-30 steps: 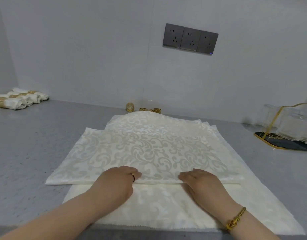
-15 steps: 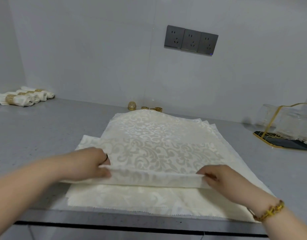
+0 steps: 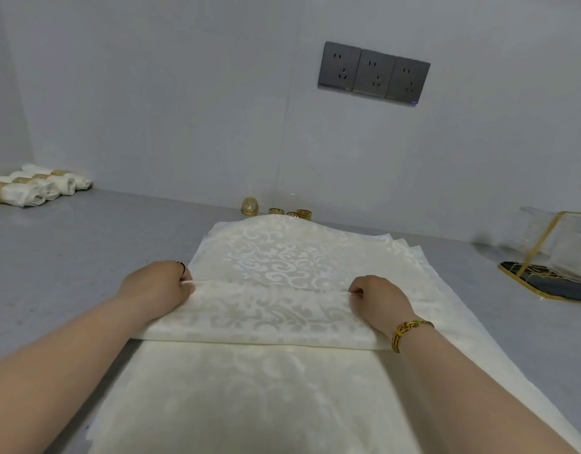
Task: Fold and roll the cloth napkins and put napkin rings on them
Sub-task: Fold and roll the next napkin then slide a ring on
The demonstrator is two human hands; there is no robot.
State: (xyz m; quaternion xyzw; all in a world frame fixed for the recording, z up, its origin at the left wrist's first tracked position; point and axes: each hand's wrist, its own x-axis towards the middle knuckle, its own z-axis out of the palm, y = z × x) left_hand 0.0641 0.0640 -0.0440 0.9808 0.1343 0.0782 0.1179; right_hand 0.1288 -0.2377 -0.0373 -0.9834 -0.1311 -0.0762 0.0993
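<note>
left grip (image 3: 155,290) and right grip (image 3: 379,298) each pinch the folded napkin (image 3: 263,314), long axis lying left to right

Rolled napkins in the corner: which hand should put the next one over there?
Left, probably. The rolled napkins lie far left on the counter, the left hand nearer; the right hand would have to cross over. Both grip the napkin now.

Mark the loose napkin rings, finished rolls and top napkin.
loose napkin rings (image 3: 304,213), head view, rightmost ring's band.
finished rolls (image 3: 22,194), head view, front roll's cloth.
top napkin (image 3: 256,316), head view, folded-over flap.
</note>
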